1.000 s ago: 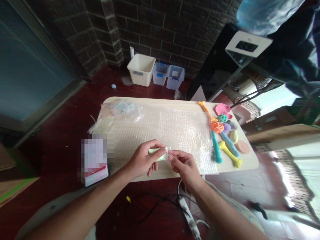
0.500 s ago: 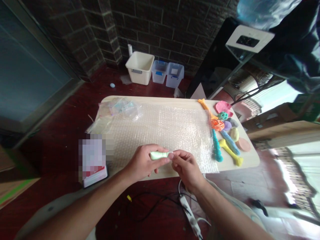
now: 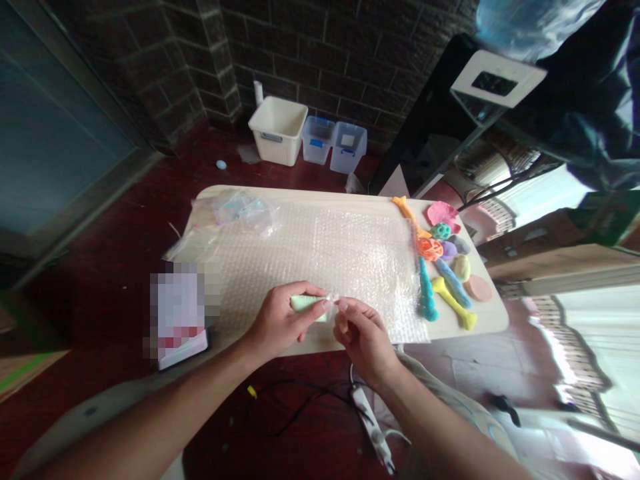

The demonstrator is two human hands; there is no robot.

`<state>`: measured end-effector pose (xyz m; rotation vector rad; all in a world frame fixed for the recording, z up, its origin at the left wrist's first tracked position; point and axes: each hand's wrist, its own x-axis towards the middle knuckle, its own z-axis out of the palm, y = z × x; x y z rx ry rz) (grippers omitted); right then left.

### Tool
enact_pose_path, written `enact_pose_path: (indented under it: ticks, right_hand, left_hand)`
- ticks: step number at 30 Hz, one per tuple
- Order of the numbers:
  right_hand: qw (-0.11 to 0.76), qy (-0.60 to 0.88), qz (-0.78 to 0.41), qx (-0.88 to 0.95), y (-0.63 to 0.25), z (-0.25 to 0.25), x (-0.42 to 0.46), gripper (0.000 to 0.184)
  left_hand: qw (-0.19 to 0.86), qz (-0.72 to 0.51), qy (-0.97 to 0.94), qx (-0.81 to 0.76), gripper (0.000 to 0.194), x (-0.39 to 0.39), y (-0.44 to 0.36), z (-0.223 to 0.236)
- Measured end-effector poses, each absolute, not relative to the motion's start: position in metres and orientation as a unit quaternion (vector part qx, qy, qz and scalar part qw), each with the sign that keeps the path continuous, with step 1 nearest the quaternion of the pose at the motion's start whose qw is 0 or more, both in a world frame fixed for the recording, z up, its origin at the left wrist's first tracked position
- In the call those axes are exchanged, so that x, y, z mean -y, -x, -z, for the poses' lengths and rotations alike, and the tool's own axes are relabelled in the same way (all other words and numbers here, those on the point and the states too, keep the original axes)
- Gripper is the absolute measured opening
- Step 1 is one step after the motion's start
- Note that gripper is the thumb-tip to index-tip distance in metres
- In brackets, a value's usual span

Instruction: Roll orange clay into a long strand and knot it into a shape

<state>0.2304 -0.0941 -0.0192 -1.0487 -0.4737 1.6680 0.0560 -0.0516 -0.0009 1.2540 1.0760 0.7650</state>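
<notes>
My left hand (image 3: 280,315) is closed around a pale green soft-looking roll (image 3: 302,303), gripping it between thumb and fingers above the front of the table. The fingers cover part of the roll. At its right end shows a small whitish, see-through bit, too blurred to name. My right hand (image 3: 369,339) is closed in a pinch at that end, its fingertips close to the left thumb. What the pinch holds cannot be made out. Beneath both hands lies a sheet of bubble wrap (image 3: 300,253).
Clay-like shapes lie at the table's right: a yellow bone shape (image 3: 454,303), a teal stick (image 3: 427,290), a pink dish (image 3: 443,215) and others. Crumpled plastic bags (image 3: 245,210) lie back left. Bins (image 3: 280,143) stand on the floor behind; a power strip (image 3: 370,423) lies below.
The green roll has tilted, its right end now pointing slightly up. My right fingertips have shifted a little apart from the left ones, and a whitish bit shows between. The whole view has shifted slightly.
</notes>
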Motion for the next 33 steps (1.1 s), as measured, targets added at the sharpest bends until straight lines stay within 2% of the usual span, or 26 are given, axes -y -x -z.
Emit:
enact_pose_path:
  ticks: [10,17,25,33]
  right_hand:
    - [0.469,0.457,-0.624,0.425,-0.238,0.012,0.106,0.037]
    - [0.479,0.404,-0.678,0.384,-0.236,0.019,0.107,0.034]
    - [0.489,0.369,-0.705,0.357,-0.235,0.019,0.107,0.043]
    - [0.501,0.359,-0.746,0.251,-0.225,0.008,0.106,0.041]
  left_hand:
    - [0.683,-0.361,-0.436,-0.462,0.035,0.047,-0.052,0.0]
    - [0.699,-0.372,-0.421,-0.442,0.031,0.046,-0.052,-0.001]
    - [0.723,-0.344,-0.404,-0.443,0.032,0.048,-0.051,-0.005]
    - [0.738,-0.329,-0.405,-0.429,0.027,0.046,-0.047,-0.004]
